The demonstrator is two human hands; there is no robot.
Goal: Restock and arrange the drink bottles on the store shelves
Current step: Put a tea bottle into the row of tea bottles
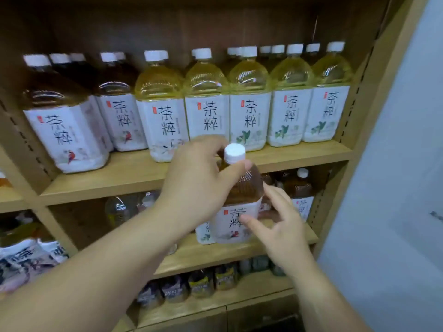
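Note:
My left hand [199,180] grips the neck and shoulder of a brown tea bottle [242,188] with a white cap and white label, held upright in front of the middle shelf [191,255]. My right hand [278,224] touches the bottle's label with thumb and spread fingers. The upper shelf [119,178] carries a row of large bottles: brown tea bottles [64,130] on the left and yellow tea bottles [249,101] to the right. Behind the held bottle stand another brown bottle [300,190] and a pale-labelled bottle [206,233].
A clear bottle [117,209] stands at the middle shelf's left. Small dark bottles [201,283] line the bottom shelf. Packaged goods [26,262] fill the neighbouring bay at left. A white wall [393,164] bounds the wooden shelf unit on the right.

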